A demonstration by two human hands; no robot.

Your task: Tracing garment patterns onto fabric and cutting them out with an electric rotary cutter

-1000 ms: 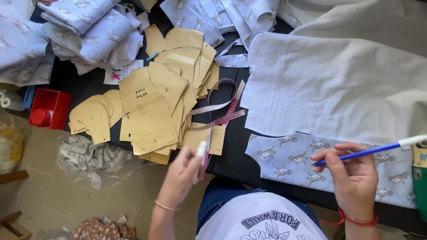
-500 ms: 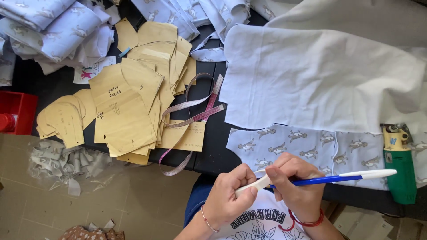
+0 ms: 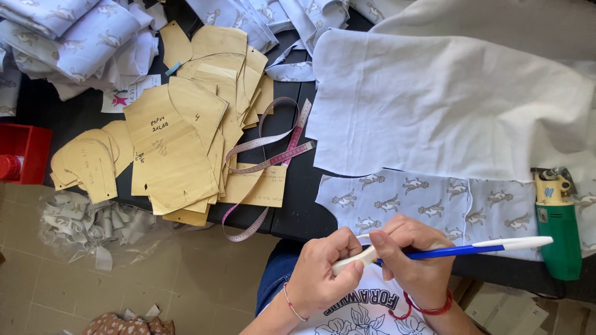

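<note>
My left hand [image 3: 326, 273] and my right hand [image 3: 410, 260] meet in front of my chest, below the edge of the black table [image 3: 304, 198]. Both grip a blue pen [image 3: 459, 250] with a white end. My left fingers pinch the white cap at its tip, while my right hand holds the blue barrel. Just beyond my hands lies a printed light-blue fabric piece [image 3: 434, 201] with small animal figures. Over its far part lies a large plain white fabric [image 3: 453, 99].
A stack of brown paper patterns [image 3: 186, 142] and a pink measuring tape [image 3: 273, 155] lie on the table's left. Printed fabric piles [image 3: 74, 37] sit at the back left. A green electric cutter [image 3: 555, 223] is at right, a red box [image 3: 25, 152] at left, and a bag of scraps [image 3: 93, 226] on the floor.
My left hand came back from the patterns to the pen's tip. The right hand drew the pen off the fabric toward my chest. The view shifted left.
</note>
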